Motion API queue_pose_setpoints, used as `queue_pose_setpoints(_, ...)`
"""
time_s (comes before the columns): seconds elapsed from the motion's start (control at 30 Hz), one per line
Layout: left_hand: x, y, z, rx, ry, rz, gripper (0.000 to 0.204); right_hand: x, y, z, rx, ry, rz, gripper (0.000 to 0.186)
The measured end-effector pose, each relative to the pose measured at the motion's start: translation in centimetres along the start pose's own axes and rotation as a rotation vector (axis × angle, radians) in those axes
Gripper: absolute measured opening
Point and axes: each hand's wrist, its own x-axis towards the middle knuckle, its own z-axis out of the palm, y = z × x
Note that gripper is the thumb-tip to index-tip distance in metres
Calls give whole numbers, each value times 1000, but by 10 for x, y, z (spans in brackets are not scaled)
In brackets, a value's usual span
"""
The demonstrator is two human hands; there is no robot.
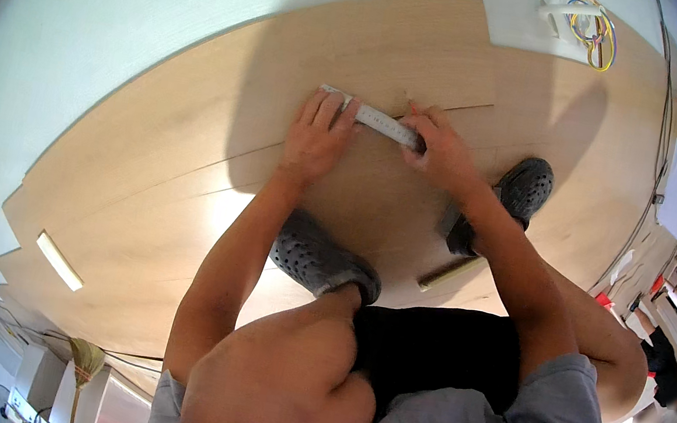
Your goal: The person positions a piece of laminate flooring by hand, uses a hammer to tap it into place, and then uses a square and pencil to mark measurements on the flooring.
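Observation:
A white tape measure blade with dark markings (381, 123) lies slantwise over the light wood planks (382, 50). My left hand (316, 139) pinches the blade near its far left end, fingers together. At the other end my right hand (443, 153) is closed round the dark case of the tape measure (420, 143), most of it hidden by the palm. The right index finger reaches forward to the planks beside the blade; whether it holds anything small I cannot tell. A dark seam between planks (472, 106) runs just right of that hand.
My feet, in dark clogs (322, 258), stand close behind the hands. Planks end in a stepped edge against a pale surface (147, 22). A coil of coloured wires (595, 31) is far right, near a long cable (665, 130). A short strip (60, 260) and broom (84, 362) are left.

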Motion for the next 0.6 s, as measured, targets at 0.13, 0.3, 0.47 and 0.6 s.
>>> queue_pose_setpoints(0.13, 12, -20, -11, -37, -45, -5, 44, -8, -34, 20, 118, 174, 90, 48)
queue_pose_setpoints(0.3, 47, -50, -12, 26, -104, 21, 49, 14, -67, 58, 252, 439, 226, 49)
queue_pose_setpoints(0.47, 61, -53, -11, -25, -110, 61, 61, 26, -80, 93, 83, 629, 196, 50)
queue_pose_setpoints(0.6, 63, -49, -11, 37, -149, 63, 65, 23, -77, 105, 46, 694, 138, 50)
